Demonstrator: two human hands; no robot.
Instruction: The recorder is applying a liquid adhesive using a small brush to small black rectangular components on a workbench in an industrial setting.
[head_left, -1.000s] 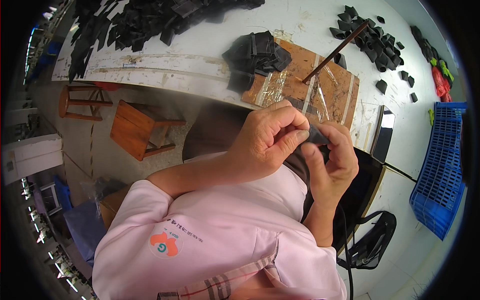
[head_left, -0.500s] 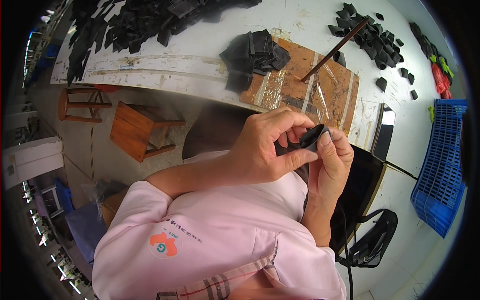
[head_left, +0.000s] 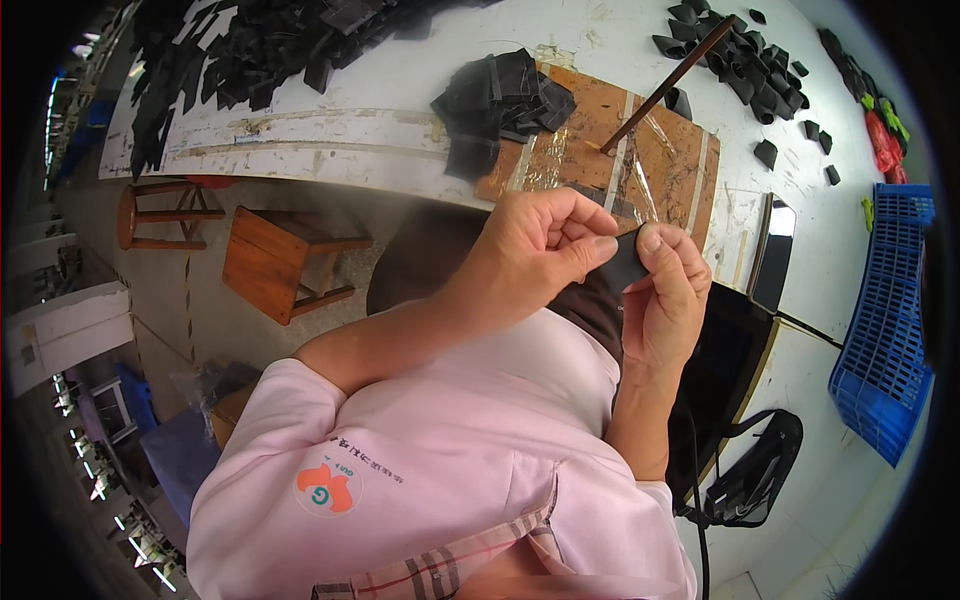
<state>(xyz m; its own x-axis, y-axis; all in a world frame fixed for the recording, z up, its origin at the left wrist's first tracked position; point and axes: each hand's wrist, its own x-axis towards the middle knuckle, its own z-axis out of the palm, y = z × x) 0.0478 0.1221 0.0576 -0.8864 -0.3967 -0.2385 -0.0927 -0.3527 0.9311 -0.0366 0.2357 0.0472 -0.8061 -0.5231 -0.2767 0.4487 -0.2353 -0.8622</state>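
Observation:
A small piece of black fabric (head_left: 627,264) is stretched between my hands, above my lap and just in front of the table edge. My right hand (head_left: 672,285) pinches its right upper edge between thumb and fingers. At its left edge, the thumb and forefinger of my left hand (head_left: 550,240) close together, the other fingers curled. Beyond them lies a brown board (head_left: 675,165) with strips of clear tape, and a dark brown rod (head_left: 668,88) rises at a slant from it. Flat black pieces (head_left: 500,100) are heaped on the board's left corner.
Folded black loops (head_left: 765,85) lie scattered at the far right of the white table (head_left: 330,140); a larger black pile (head_left: 290,50) covers its far left. A phone (head_left: 773,250) lies right of the board. A blue crate (head_left: 885,320), a black bag (head_left: 755,470) and wooden stools (head_left: 275,262) surround me.
The black piece, a rounded open loop before, now looks flatter and drawn taut. My left hand has lifted slightly, and its thumb has come up to meet the forefinger.

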